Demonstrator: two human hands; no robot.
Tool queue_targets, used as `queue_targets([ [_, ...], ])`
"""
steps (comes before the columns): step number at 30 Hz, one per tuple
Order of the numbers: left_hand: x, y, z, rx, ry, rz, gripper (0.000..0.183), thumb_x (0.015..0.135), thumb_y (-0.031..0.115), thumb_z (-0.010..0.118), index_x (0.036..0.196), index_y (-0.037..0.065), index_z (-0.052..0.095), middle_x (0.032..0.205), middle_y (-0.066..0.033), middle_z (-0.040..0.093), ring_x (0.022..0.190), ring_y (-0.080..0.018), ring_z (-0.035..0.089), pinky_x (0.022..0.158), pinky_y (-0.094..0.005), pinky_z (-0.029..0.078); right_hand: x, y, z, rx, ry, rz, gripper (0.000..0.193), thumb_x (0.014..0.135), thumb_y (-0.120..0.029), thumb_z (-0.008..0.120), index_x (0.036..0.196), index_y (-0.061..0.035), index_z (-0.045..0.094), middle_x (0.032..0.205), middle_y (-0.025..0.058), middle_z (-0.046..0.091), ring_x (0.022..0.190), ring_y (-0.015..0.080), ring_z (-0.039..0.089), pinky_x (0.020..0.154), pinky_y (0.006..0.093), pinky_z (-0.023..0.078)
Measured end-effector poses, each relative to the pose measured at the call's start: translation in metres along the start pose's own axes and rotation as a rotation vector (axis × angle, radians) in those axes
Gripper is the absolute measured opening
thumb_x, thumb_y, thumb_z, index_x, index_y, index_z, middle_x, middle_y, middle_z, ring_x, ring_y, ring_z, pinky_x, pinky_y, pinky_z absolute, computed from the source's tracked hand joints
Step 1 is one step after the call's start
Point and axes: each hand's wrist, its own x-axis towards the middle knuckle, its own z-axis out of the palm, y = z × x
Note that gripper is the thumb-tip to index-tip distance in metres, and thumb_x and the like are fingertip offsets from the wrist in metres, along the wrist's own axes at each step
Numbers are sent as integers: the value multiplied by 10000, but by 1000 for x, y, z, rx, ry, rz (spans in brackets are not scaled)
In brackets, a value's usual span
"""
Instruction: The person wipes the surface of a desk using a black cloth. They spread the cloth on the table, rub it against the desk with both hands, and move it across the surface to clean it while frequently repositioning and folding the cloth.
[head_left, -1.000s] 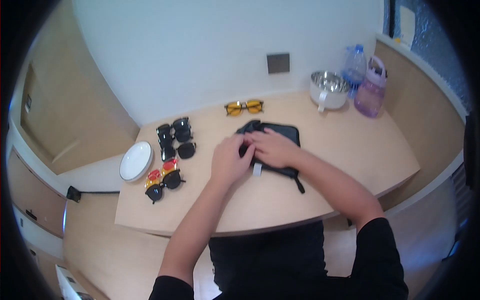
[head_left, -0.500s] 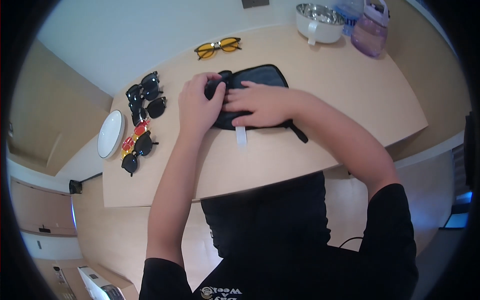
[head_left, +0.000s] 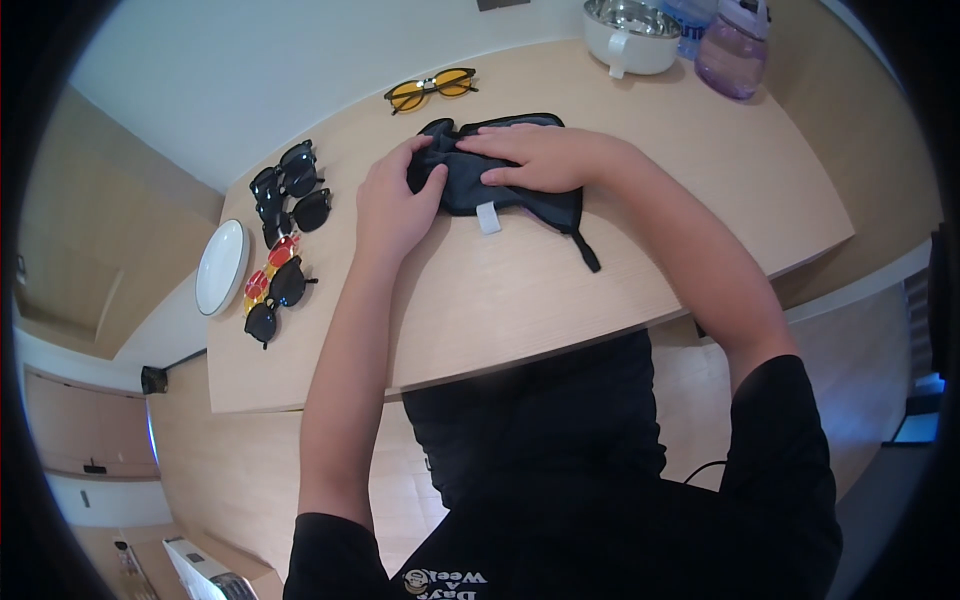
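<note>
On the table in front of me lies a dark grey cloth pouch (head_left: 510,195) with black edging, a white tag on its near side and a short black strap at its near right corner. My left hand (head_left: 392,205) grips the pouch's left end, thumb and fingers bent around the bunched cloth. Laid across the upper right part is my right hand (head_left: 545,155), its fingers stretched out over the fabric. Whatever may be inside or under the cloth is hidden.
Yellow-lensed glasses (head_left: 430,90) lie at the back. Several dark sunglasses (head_left: 290,190) and a red-lensed pair (head_left: 257,285) are on the left, beside a white dish (head_left: 222,268). A white-sided metal bowl (head_left: 630,45) and a purple bottle (head_left: 733,55) stand far right.
My right hand has shifted up and right over the pouch. The pouch's near edge has moved away from me and its cloth is more creased. The left hand stays at the left end.
</note>
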Motion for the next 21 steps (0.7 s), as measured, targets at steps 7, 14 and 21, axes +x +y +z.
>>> queue_targets([
  [7, 1, -6, 9, -81, 21, 129, 445, 951, 222, 758, 1380, 121, 694, 1474, -109, 674, 1308, -336, 656, 1112, -441, 517, 10, 22, 12, -37, 96, -12, 599, 1140, -424, 476, 1650, -111, 444, 1708, 136, 432, 1606, 321, 345, 1316, 453, 260],
  [14, 3, -10, 12, -105, -102, 213, 432, 972, 234, 714, 1390, 128, 705, 1564, -96, 607, 1389, -342, 606, 1147, -428, 498, 6, 18, 17, -152, 134, 23, 627, 1139, -497, 434, 1657, -143, 446, 1738, 110, 388, 1629, 296, 300, 1321, 498, 235],
  [21, -12, -5, -1, -29, -234, 206, 522, 1011, 268, 682, 1507, 109, 640, 1658, -164, 492, 1473, -362, 532, 1207, -418, 440, 3, -1, 24, -239, 123, 41, 610, 1143, -503, 407, 1676, -207, 418, 1757, 99, 355, 1635, 312, 291, 1321, 534, 231],
])
